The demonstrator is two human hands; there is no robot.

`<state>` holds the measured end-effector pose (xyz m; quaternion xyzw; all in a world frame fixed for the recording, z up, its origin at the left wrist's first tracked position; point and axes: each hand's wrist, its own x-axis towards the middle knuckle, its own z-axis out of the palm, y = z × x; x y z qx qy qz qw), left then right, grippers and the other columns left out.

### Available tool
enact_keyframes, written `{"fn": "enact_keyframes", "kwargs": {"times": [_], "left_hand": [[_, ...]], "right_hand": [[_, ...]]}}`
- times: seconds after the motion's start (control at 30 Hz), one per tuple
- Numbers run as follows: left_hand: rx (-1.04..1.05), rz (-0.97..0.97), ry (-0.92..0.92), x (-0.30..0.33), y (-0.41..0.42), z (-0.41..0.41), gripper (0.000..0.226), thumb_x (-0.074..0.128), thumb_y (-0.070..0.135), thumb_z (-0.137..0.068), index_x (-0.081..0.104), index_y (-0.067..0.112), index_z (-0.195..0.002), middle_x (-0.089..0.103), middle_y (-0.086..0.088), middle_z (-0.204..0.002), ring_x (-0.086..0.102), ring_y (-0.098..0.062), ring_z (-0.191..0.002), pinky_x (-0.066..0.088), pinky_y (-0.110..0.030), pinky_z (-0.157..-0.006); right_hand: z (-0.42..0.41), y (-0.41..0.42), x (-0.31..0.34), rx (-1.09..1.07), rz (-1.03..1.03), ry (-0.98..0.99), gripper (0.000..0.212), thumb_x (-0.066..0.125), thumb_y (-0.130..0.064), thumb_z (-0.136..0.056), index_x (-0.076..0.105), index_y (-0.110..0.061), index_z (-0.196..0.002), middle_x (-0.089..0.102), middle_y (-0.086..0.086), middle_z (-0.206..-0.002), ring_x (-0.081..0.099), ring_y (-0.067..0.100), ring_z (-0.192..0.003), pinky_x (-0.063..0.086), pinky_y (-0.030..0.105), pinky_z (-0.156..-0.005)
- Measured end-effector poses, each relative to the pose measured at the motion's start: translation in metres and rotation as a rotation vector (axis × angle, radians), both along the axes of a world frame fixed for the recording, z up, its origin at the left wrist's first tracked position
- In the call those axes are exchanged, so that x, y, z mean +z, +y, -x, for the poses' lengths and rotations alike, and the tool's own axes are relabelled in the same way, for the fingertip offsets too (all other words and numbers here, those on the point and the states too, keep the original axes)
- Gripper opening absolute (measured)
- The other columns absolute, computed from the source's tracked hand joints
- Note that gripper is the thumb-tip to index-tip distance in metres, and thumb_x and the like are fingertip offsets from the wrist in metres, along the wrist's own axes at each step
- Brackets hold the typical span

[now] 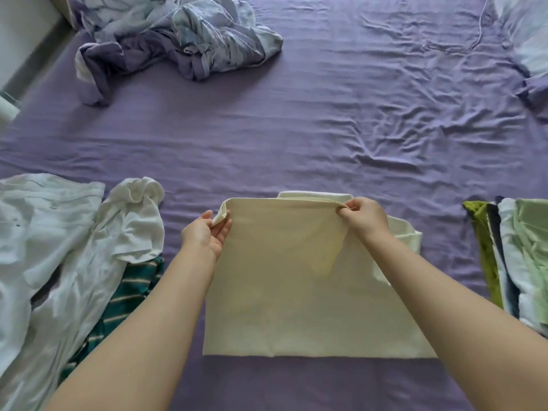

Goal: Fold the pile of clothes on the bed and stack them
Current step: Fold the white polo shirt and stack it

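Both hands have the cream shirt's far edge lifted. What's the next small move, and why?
Probably lower that edge onto the shirt's far part. The left hand and right hand each pinch a corner of the cream shirt, raised above the collar end, so the fold is unfinished.

Matt cream cloth garment (296, 292) on creased, matt purple cotton-like bedsheet (326, 129)

Cream garment (296, 292): partly folded, flat on the bed at 6 o'clock, far edge lifted, sleeve protruding at its 3 o'clock side. White garments (59, 247): crumpled, unfolded pile at 9 o'clock. Teal striped garment (130, 292): lies partly under the white pile. Folded stack (519, 256): green, dark and pale pieces layered at 3 o'clock, well apart from the cream garment
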<state>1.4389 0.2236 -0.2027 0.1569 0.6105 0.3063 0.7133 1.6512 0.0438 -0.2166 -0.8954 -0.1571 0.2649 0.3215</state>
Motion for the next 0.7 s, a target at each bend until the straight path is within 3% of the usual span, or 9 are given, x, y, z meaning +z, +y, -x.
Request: {"fn": "enact_keyframes", "kwargs": {"times": [0.1,0.17,0.23,0.3,0.37,0.47,0.6,0.7], "left_hand": [[-0.095,-0.088,-0.012,-0.017,0.010,-0.019,0.040,0.029,0.002,-0.102,0.035,0.011,-0.140,0.052,-0.020,-0.110,0.062,-0.033,-0.101,0.048,-0.041,-0.090],[-0.160,-0.124,-0.005,-0.033,0.001,-0.026,0.046,0.033,0.005,-0.102,0.028,0.019,-0.146,0.047,-0.019,-0.119,0.059,-0.032,-0.104,0.047,-0.042,-0.091],[-0.217,-0.112,-0.013,-0.046,-0.019,-0.032,0.040,0.037,0.004,-0.101,0.036,0.018,-0.138,0.053,-0.015,-0.111,0.062,-0.026,-0.091,0.050,-0.040,-0.083],[-0.298,-0.058,-0.025,-0.055,-0.045,-0.038,0.019,0.042,0.005,-0.100,0.049,0.013,-0.115,0.058,-0.010,-0.093,0.064,-0.021,-0.078,0.053,-0.035,-0.073],[-0.397,0.006,-0.034,-0.060,-0.076,-0.046,0.012,0.044,0.008,-0.100,0.054,0.014,-0.098,0.060,-0.008,-0.085,0.064,-0.019,-0.071,0.051,-0.033,-0.070],[-0.562,0.058,-0.036,-0.063,-0.121,-0.059,0.012,0.045,0.012,-0.100,0.057,0.014,-0.101,0.063,-0.006,-0.086,0.063,-0.019,-0.076,0.049,-0.031,-0.072],[-0.786,0.097,0.001,-0.059,-0.163,-0.081,0.013,0.049,0.016,-0.098,0.059,0.018,-0.108,0.068,0.001,-0.087,0.065,-0.012,-0.072,0.051,-0.022,-0.060],[-0.911,0.057,0.095,-0.054,-0.177,-0.099,0.010,0.054,0.011,-0.094,0.061,0.016,-0.100,0.065,0.001,-0.078,0.060,-0.010,-0.060,0.041,-0.014,-0.041]], "right_hand": [[-0.013,0.020,-0.018,0.007,0.015,0.017,0.026,0.064,-0.020,-0.088,0.063,-0.006,-0.110,0.066,0.012,-0.111,0.059,0.026,-0.105,0.039,0.027,-0.080],[-0.011,0.014,-0.030,0.049,0.020,0.004,0.034,0.065,-0.022,-0.088,0.060,-0.007,-0.119,0.063,0.010,-0.117,0.058,0.025,-0.109,0.037,0.025,-0.083],[-0.003,-0.005,-0.039,0.108,-0.001,-0.075,0.033,0.064,-0.017,-0.088,0.061,-0.007,-0.119,0.062,0.009,-0.116,0.057,0.024,-0.110,0.036,0.023,-0.086],[0.007,-0.028,-0.043,0.142,-0.070,-0.141,0.025,0.063,-0.009,-0.087,0.065,-0.007,-0.112,0.063,0.007,-0.110,0.057,0.025,-0.107,0.038,0.026,-0.090],[0.017,-0.052,-0.043,0.149,-0.119,-0.156,0.018,0.065,-0.005,-0.085,0.068,-0.007,-0.103,0.063,0.003,-0.102,0.059,0.025,-0.102,0.042,0.030,-0.089],[0.029,-0.090,-0.046,0.278,-0.067,-0.199,0.022,0.076,-0.012,-0.078,0.071,-0.009,-0.099,0.063,0.007,-0.107,0.056,0.027,-0.105,0.042,0.036,-0.094],[0.034,-0.129,-0.053,0.601,0.191,-0.235,0.052,0.079,-0.029,-0.072,0.063,-0.018,-0.120,0.052,0.004,-0.132,0.046,0.024,-0.125,0.037,0.040,-0.103],[0.028,-0.138,-0.058,0.554,0.133,-0.415,0.040,0.085,-0.013,-0.063,0.071,-0.016,-0.100,0.065,0.007,-0.114,0.062,0.031,-0.106,0.050,0.043,-0.084]]}}
